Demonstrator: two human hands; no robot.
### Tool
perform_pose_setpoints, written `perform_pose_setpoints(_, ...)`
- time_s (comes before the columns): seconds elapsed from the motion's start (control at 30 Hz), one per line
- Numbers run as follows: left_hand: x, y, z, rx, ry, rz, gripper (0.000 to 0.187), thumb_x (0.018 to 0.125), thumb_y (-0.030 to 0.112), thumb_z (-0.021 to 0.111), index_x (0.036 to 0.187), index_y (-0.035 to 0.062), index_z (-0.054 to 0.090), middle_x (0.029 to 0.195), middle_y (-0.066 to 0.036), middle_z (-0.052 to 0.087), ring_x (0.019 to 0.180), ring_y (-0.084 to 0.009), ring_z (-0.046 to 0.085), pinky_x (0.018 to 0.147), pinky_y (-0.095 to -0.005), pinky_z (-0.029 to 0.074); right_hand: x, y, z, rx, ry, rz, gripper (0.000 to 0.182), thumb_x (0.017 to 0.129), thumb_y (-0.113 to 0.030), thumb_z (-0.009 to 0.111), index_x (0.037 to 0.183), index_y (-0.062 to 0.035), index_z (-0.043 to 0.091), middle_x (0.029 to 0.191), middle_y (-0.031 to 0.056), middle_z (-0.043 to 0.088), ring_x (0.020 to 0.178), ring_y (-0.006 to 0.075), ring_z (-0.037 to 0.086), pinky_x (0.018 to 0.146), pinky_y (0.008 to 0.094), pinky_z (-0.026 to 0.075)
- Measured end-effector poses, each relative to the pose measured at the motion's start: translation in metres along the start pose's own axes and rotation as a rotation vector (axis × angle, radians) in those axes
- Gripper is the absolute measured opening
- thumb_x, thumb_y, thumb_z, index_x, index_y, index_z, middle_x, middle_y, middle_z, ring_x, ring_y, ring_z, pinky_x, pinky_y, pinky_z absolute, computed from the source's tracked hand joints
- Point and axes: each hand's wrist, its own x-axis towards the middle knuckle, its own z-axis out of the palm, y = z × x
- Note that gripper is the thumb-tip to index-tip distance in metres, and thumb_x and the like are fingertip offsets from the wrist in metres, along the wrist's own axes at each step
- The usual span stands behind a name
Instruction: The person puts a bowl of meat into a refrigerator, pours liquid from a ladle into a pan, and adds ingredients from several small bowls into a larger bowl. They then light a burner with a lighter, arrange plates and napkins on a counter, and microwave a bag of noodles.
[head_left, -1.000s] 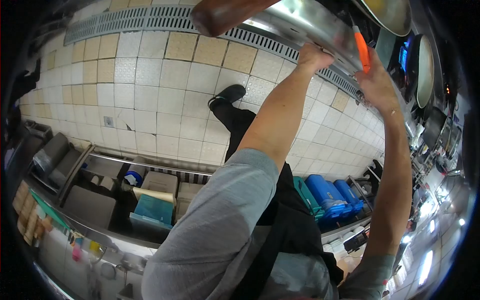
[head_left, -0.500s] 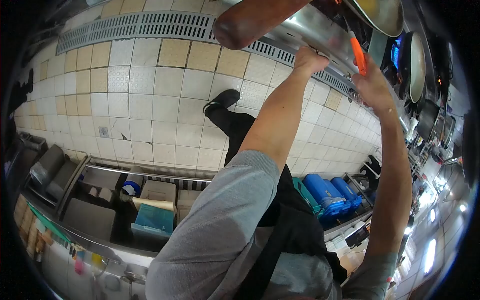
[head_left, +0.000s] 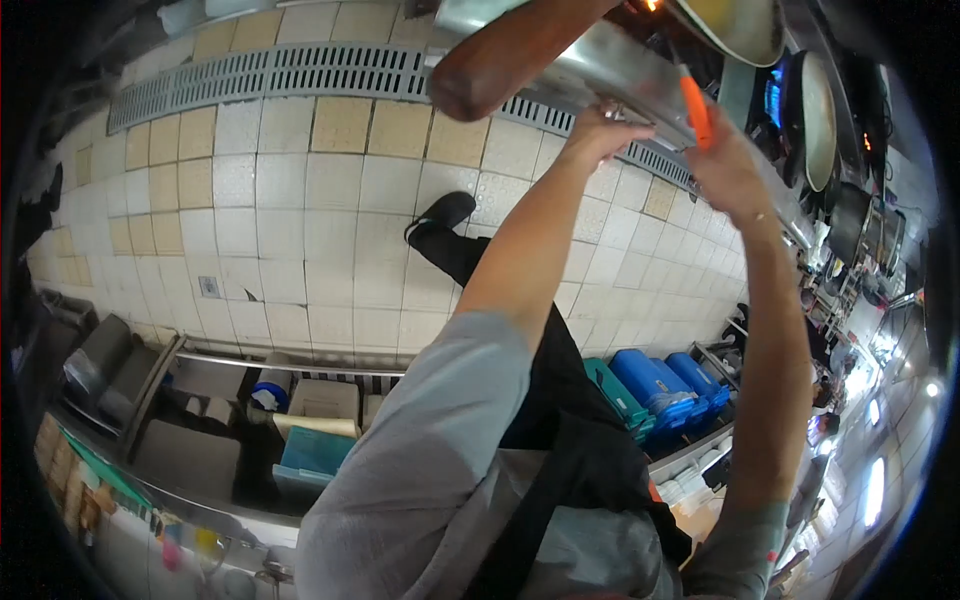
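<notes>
Hands shifted left, orange handle half-hidden

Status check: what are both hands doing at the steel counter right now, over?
Left hand gripping the steel counter edge. Right hand shut on the orange-handled tool. Brown wooden handle juts out beside the left hand, apart from it.

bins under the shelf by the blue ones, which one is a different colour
The teal bin, at the left end of the row. The two bins beside it are blue; all three stand together under the shelf edge.
</notes>
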Motion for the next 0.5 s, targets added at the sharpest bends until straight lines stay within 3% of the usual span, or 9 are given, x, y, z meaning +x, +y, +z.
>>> perform_pose_setpoints(0.03, -0.021, 0.01, -0.005, 0.003, -0.027, -0.014, 0.066, 0.07, 0.027, 0.088, 0.119, -0.005, 0.058, 0.062, 0.0, 0.056, 0.046, -0.008, 0.044, 0.039, -0.0268, 0.031, -0.002, 0.002, 0.001, 0.031, -0.029, 0.077, 0.055, 0.08, -0.011, 0.061, 0.132, -0.0013, 0.047, 0.113, 0.0312, 0.063, 0.113, 0.0426, 0.06, 0.096, 0.0445, 0.046)
perform_pose_setpoints(0.13, -0.007, -0.079, -0.026, 0.086, 0.055, -0.052, 0.114, 0.076, 0.028, 0.085, 0.154, -0.0066, 0.009, 0.066, -0.001, 0.056, 0.051, -0.0077, 0.045, 0.043, -0.0264, 0.035, -0.044, 0.006, -0.002, 0.11, -0.032, 0.062, 0.065, 0.078, -0.013, 0.064, 0.139, -0.003, 0.042, 0.114, 0.0317, 0.062, 0.114, 0.0442, 0.059, 0.097, 0.0467, 0.045)
perform_pose_setpoints(0.2, -0.034, -0.127, -0.05, 0.322, 0.203, -0.087, 0.093, 0.08, 0.034, 0.081, 0.148, -0.006, 0.032, 0.076, -0.007, 0.06, 0.053, -0.0121, 0.049, 0.044, -0.0299, 0.039, -0.081, 0.034, 0.0, 0.23, -0.062, -0.004, 0.07, 0.077, -0.013, 0.063, 0.142, -0.0031, 0.039, 0.122, 0.0326, 0.058, 0.119, 0.044, 0.056, 0.101, 0.0458, 0.044)
perform_pose_setpoints(0.3, -0.055, -0.211, -0.117, 0.679, 0.153, -0.267, 0.043, 0.084, 0.03, 0.073, 0.109, -0.0011, 0.059, 0.071, -0.009, 0.058, 0.051, -0.0171, 0.053, 0.042, -0.0339, 0.041, -0.164, 0.07, -0.005, 0.354, -0.037, -0.119, 0.074, 0.076, -0.007, 0.06, 0.146, -0.0027, 0.036, 0.132, 0.031, 0.051, 0.124, 0.0428, 0.051, 0.106, 0.0438, 0.041)
perform_pose_setpoints(0.33, -0.035, -0.288, -0.164, 0.81, 0.182, -0.023, 0.07, 0.08, 0.045, 0.071, 0.125, -0.0066, 0.058, 0.103, -0.025, 0.069, 0.093, -0.0346, 0.069, 0.08, -0.0436, 0.054, -0.196, 0.082, -0.008, 0.412, -0.032, -0.079, 0.074, 0.076, -0.005, 0.059, 0.146, -0.0027, 0.036, 0.132, 0.0303, 0.05, 0.124, 0.0427, 0.051, 0.107, 0.0434, 0.041)
perform_pose_setpoints(0.37, -0.08, -0.224, -0.156, 0.918, 0.058, -0.23, 0.07, 0.081, 0.046, 0.068, 0.128, -0.0054, 0.057, 0.11, -0.025, 0.068, 0.107, -0.0365, 0.065, 0.09, -0.0445, 0.05, -0.231, 0.097, -0.013, 0.471, -0.007, -0.016, 0.074, 0.076, -0.004, 0.058, 0.146, -0.0028, 0.037, 0.132, 0.0296, 0.05, 0.124, 0.0427, 0.05, 0.107, 0.0431, 0.041)
perform_pose_setpoints(0.43, -0.094, -0.236, -0.185, 0.861, -0.11, -0.25, 0.067, 0.082, 0.041, 0.069, 0.128, -0.0062, 0.056, 0.109, -0.026, 0.068, 0.105, -0.035, 0.066, 0.086, -0.0442, 0.052, -0.312, 0.121, -0.031, 0.477, 0.071, 0.143, 0.072, 0.076, -0.002, 0.057, 0.146, -0.0047, 0.038, 0.124, 0.0269, 0.052, 0.117, 0.0438, 0.052, 0.104, 0.0448, 0.043)
perform_pose_setpoints(0.47, -0.091, -0.229, -0.193, 0.579, 0.097, -0.535, 0.066, 0.085, 0.037, 0.072, 0.13, -0.0081, 0.052, 0.105, -0.025, 0.068, 0.098, -0.0348, 0.066, 0.077, -0.0416, 0.053, -0.358, 0.133, -0.036, 0.502, 0.192, 0.237, 0.071, 0.077, -0.003, 0.056, 0.146, -0.0084, 0.039, 0.121, 0.0255, 0.052, 0.114, 0.043, 0.053, 0.1, 0.0459, 0.044)
perform_pose_setpoints(0.5, -0.098, -0.197, -0.156, 0.729, -0.086, -0.519, 0.066, 0.085, 0.037, 0.072, 0.13, -0.0081, 0.052, 0.105, -0.025, 0.068, 0.098, -0.0348, 0.066, 0.077, -0.0416, 0.053, -0.407, 0.145, -0.043, 0.484, 0.249, 0.359, 0.069, 0.08, -0.005, 0.055, 0.147, -0.0117, 0.04, 0.123, 0.0242, 0.05, 0.115, 0.0413, 0.051, 0.101, 0.0447, 0.043)
